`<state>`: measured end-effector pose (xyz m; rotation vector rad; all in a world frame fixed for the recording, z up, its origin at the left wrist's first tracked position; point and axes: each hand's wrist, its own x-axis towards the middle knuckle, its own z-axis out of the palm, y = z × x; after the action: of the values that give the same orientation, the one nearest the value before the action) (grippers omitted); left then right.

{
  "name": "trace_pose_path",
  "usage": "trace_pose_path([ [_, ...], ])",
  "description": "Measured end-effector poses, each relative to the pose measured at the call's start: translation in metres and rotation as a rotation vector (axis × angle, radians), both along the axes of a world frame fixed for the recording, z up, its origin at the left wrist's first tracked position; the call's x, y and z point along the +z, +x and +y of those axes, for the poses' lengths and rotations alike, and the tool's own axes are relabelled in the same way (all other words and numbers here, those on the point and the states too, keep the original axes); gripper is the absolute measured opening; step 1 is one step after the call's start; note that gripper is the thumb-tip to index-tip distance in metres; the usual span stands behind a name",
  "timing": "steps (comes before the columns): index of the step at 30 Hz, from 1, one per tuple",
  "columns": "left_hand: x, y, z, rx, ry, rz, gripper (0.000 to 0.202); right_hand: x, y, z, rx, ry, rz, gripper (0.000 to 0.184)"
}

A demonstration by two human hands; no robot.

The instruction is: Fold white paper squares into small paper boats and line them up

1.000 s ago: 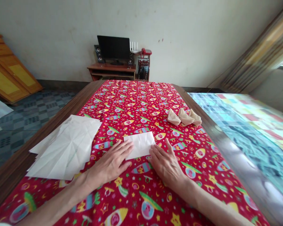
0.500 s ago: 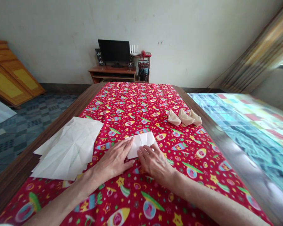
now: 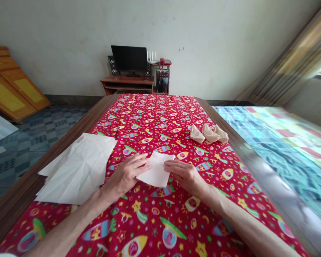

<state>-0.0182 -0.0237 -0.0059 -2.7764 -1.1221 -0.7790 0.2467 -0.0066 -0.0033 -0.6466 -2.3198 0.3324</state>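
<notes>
A small folded sheet of white paper (image 3: 157, 171) lies slightly turned on the red patterned cloth, between my two hands. The fingers of my left hand (image 3: 130, 171) rest over its left edge, thumb hidden underneath. At its right edge, my right hand (image 3: 186, 174) grips the paper with fingers pressed together. Off to the left is a loose stack of creased white sheets (image 3: 80, 169), the top one marked with folds that fan out from its middle. Three folded paper shapes (image 3: 210, 134) with pointed corners stand in a row, farther back on the right.
The red cloth (image 3: 160, 114) covers a long dark wooden table (image 3: 77, 142). Beyond its far end stands a desk (image 3: 127, 81) with a monitor (image 3: 130, 59), speakers and a red telephone (image 3: 164, 62). A bed with a checked cover (image 3: 278, 142) borders the right side.
The folded paper has been turned and now shows a plain face. My right hand has moved right, from the paper's lower part to its right edge; my left hand shifted slightly left.
</notes>
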Motion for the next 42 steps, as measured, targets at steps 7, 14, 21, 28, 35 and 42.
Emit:
trace_pose_path([
  [7, 0.002, 0.023, -0.023, -0.045, -0.013, -0.024, 0.036, -0.006, 0.019, -0.014, -0.194, 0.202, -0.257, 0.020],
  [14, -0.007, 0.024, -0.023, -0.014, -0.144, -0.115, 0.032, -0.006, 0.021, -0.024, -0.196, 0.160, -0.304, 0.022],
  [21, -0.005, 0.031, -0.016, 0.111, -0.340, -0.309, 0.019, -0.001, 0.014, -0.014, -0.315, -0.250, -0.274, 0.026],
  [28, -0.005, 0.036, -0.006, 0.294, -0.333, -0.284, 0.028, 0.008, 0.001, -0.002, -0.523, -0.338, -0.397, 0.034],
  [35, 0.001, 0.044, -0.002, 0.417, -0.304, -0.101, 0.028, 0.012, -0.007, 0.002, -0.601, -0.287, -0.537, 0.033],
  [42, 0.001, 0.047, -0.003, 0.481, -0.215, -0.031, 0.008, 0.009, -0.007, 0.005, -0.598, -0.267, -0.607, 0.034],
])
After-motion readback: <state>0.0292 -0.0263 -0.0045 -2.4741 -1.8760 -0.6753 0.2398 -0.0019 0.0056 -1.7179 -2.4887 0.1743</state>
